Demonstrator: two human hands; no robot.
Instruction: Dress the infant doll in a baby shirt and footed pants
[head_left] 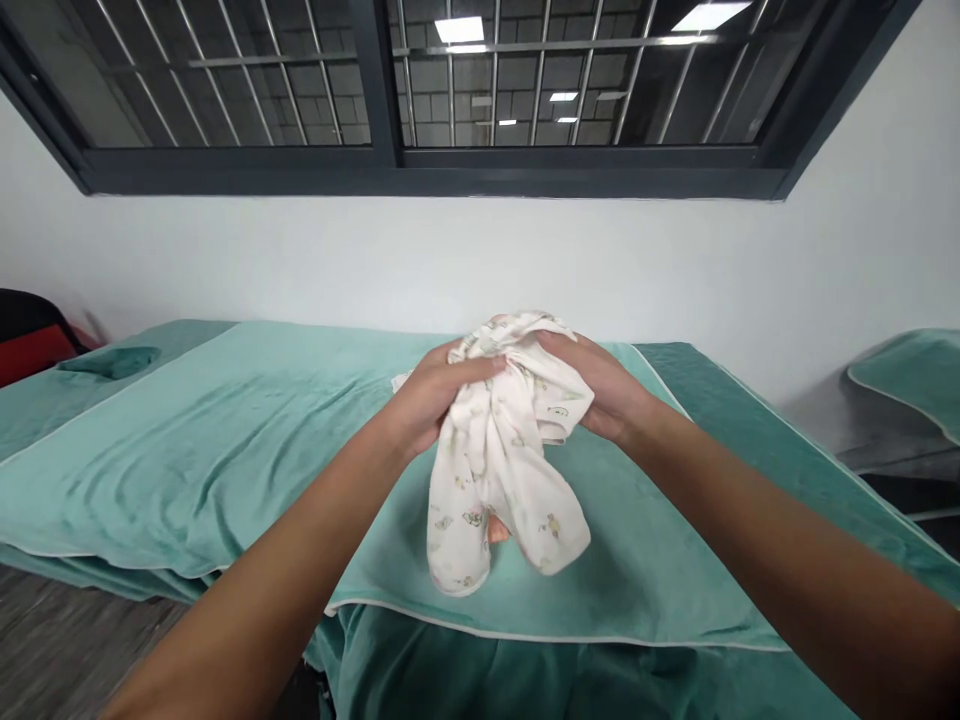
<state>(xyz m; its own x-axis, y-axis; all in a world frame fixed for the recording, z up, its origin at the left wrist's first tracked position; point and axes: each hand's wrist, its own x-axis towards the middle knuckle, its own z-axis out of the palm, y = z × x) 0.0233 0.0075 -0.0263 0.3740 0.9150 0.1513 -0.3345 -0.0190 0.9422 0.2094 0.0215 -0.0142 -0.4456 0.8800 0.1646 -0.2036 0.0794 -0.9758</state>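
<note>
"Head view: where's the printed white garment [495, 430]?"
"Centre of the frame, bunched at the top over the green bedding [225, 430], legs hanging."
"And the grip?"
"Left hand [442, 388] and right hand [596, 378], both closed on its upper folds."

The left forearm [262, 570], toward 8 o'clock, and the right forearm [772, 520], toward 4 o'clock, are bare, smooth and slender, broadest near the edges of the view and tapering evenly into narrow wrists. The left grip [427, 400] and right grip [604, 385] are bare human hands with slim fingers, partly hidden. The left thumb [478, 370] has a rounded tip; nail details are indistinct.
</note>
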